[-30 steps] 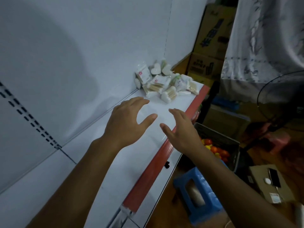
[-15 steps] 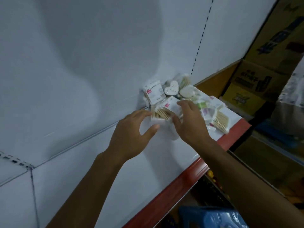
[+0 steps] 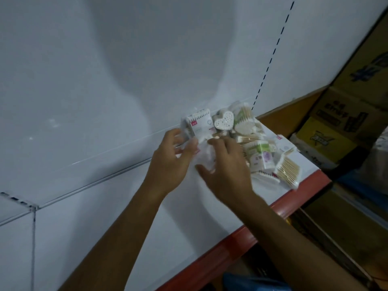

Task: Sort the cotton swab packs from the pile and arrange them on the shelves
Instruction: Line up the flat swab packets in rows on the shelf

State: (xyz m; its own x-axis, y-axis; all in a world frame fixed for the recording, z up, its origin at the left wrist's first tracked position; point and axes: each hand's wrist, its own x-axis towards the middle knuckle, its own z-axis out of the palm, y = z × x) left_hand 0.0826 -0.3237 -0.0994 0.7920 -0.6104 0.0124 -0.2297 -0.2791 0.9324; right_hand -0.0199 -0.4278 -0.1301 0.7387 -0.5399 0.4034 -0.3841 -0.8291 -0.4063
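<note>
Both hands are in the pile: left hand (image 3: 171, 162) and right hand (image 3: 227, 166) pinch one blurry clear pack (image 3: 204, 152). Any tug could slide the loose pack (image 3: 286, 170) off the shelf's red front edge (image 3: 247, 242).

Both hands, left (image 3: 170, 162) and right (image 3: 227, 171), reach into the swab-pack pile (image 3: 258, 143) on the white shelf (image 3: 168, 227).

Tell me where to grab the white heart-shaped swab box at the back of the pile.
Pinch the white heart-shaped swab box across its two upper lobes, coming from above. It stands tilted upright against the white back panel, lobes free on top; packs crowd its sides and lower point. Left hand and right hand are busy with a blurred pack in front.
</note>
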